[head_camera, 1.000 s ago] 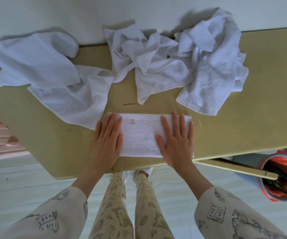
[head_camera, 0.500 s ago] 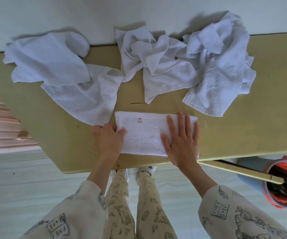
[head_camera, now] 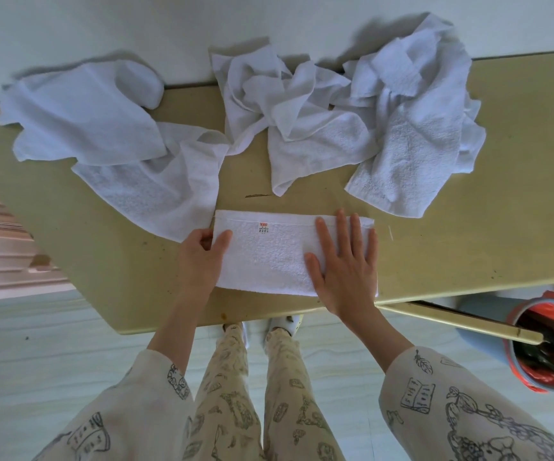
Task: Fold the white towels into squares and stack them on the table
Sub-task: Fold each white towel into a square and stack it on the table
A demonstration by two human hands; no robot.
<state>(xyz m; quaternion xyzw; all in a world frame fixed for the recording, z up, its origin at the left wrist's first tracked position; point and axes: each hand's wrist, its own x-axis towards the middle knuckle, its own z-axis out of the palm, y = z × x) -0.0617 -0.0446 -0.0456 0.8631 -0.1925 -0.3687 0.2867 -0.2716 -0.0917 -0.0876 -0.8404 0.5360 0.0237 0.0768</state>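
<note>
A white towel folded into a long strip (head_camera: 269, 257) lies on the tan tabletop (head_camera: 468, 247) near its front edge, stretched between the two hands. The left hand (head_camera: 200, 257) pinches the strip's left end, thumb on top of the cloth and the fingers curled at or under the edge. The right hand (head_camera: 344, 266) lies flat on the strip's right end, fingers straight and spread, palm pressing the cloth down. A small red-and-white label (head_camera: 264, 226) sits on the strip between the hands, closer to the left one and near the far edge.

Beyond the hands, toward the wall, unfolded white towels lie loose. One crumpled towel (head_camera: 109, 151) spreads out beyond the left hand, its near corner reaching almost to that hand's fingers. A rumpled towel (head_camera: 295, 128) lies beyond the gap between the hands, and a bunched heap of towels (head_camera: 415, 128) lies beyond the right hand.

To the right of the right hand, below the tabletop's edge, stands a bin with a red liner (head_camera: 548, 344)
</note>
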